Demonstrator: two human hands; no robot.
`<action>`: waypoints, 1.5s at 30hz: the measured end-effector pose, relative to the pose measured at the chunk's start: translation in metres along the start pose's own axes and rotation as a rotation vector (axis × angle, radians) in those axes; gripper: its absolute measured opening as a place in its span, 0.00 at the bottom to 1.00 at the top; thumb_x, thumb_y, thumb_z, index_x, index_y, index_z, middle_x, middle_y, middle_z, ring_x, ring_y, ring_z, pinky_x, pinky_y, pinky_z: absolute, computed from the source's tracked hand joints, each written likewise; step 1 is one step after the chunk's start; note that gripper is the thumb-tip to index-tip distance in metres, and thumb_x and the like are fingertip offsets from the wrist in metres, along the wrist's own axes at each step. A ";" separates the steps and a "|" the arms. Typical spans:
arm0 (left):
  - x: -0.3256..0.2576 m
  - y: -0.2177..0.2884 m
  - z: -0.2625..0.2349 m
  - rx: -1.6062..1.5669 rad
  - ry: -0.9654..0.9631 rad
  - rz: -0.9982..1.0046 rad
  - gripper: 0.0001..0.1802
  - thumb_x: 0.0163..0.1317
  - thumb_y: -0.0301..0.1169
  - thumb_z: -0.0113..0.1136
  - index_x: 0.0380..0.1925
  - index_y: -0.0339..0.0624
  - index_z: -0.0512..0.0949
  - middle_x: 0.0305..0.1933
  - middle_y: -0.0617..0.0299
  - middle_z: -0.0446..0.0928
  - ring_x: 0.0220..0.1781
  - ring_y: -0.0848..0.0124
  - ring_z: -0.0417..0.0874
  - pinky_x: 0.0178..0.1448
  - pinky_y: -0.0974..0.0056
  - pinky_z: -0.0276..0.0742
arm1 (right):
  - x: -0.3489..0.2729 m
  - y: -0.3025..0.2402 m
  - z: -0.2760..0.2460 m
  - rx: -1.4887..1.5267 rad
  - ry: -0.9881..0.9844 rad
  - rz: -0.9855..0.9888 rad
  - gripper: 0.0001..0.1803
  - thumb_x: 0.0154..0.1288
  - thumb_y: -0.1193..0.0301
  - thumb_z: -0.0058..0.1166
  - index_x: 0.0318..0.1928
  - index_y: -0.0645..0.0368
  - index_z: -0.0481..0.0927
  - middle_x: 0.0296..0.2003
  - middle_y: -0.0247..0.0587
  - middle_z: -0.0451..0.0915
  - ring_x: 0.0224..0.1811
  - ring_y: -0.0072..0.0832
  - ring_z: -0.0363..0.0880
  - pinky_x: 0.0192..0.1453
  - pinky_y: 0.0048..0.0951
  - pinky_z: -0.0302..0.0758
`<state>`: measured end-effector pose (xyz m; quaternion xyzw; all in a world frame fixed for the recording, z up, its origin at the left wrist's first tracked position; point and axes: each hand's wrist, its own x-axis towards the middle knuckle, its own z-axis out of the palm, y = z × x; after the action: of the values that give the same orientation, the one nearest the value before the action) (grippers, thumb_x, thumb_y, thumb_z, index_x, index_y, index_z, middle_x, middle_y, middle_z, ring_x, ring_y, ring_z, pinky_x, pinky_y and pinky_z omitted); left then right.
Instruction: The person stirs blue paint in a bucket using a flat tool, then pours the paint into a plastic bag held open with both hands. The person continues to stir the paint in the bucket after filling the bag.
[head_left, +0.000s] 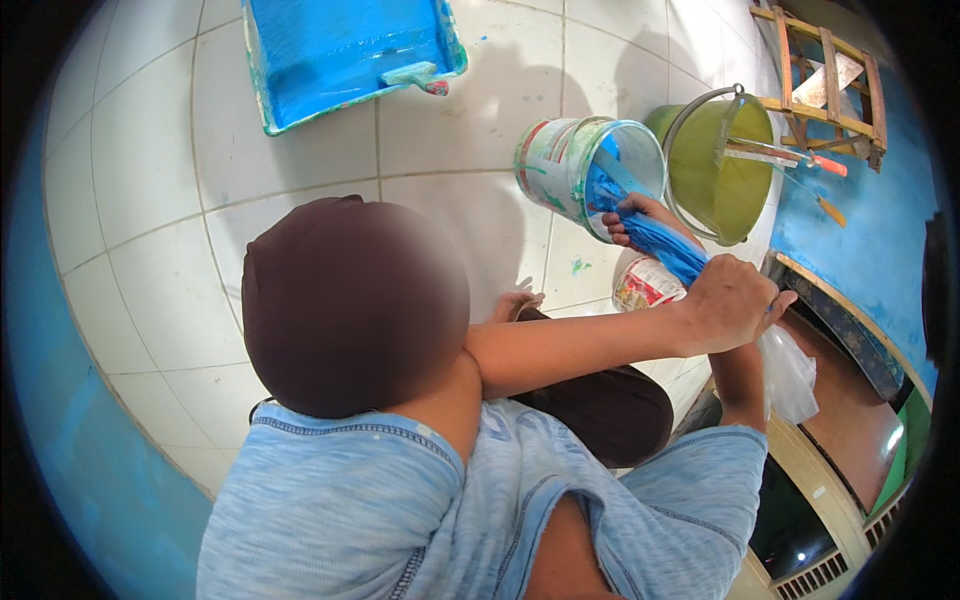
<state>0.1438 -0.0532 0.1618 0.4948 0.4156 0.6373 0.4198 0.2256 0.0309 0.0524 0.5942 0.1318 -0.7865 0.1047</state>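
Observation:
My left hand (735,300) is closed in a fist around the upper part of a plastic bag (665,248) coated with blue paint. Loose clear plastic (790,375) hangs below that fist. Closer to the bucket, my right hand (645,218) wraps its fingers around the lower stretch of the same bag. The bag's lower end reaches into the mouth of a tilted white bucket (550,165), where blue paint shows. My left forearm crosses over the right one and hides part of it.
A blue-stained paint tray (258,70) holding a small green-smeared tool (415,78) lies at the upper left. Right of the white bucket is an olive-green bucket (690,150) with handled tools across it. Nearby are a small red-and-white tub (645,285) and a wooden stool (830,85).

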 end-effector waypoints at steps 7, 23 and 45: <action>-0.001 0.000 0.002 -0.011 -0.036 -0.042 0.28 0.68 0.43 0.49 0.14 0.35 0.80 0.16 0.42 0.76 0.21 0.48 0.81 0.33 0.50 0.77 | 0.010 0.004 -0.024 -0.098 0.032 0.019 0.15 0.65 0.72 0.44 0.48 0.68 0.71 0.25 0.32 0.64 0.25 0.21 0.65 0.28 0.24 0.66; -0.001 -0.011 0.008 0.008 -0.077 -0.075 0.29 0.68 0.43 0.49 0.14 0.35 0.80 0.17 0.42 0.77 0.22 0.49 0.81 0.35 0.51 0.77 | 0.022 0.003 -0.022 -0.281 0.254 -0.025 0.10 0.63 0.62 0.44 0.31 0.55 0.69 0.20 0.30 0.64 0.19 0.21 0.62 0.21 0.24 0.63; -0.005 -0.009 0.012 -0.017 -0.032 -0.066 0.28 0.66 0.44 0.51 0.13 0.35 0.80 0.17 0.42 0.77 0.23 0.48 0.81 0.34 0.51 0.76 | 0.019 0.003 -0.024 -0.319 0.289 -0.081 0.12 0.67 0.60 0.44 0.31 0.53 0.71 0.18 0.27 0.65 0.18 0.20 0.64 0.21 0.24 0.62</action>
<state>0.1579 -0.0542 0.1539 0.4873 0.4195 0.6185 0.4516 0.2429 0.0354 0.0275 0.6709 0.2922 -0.6657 0.1458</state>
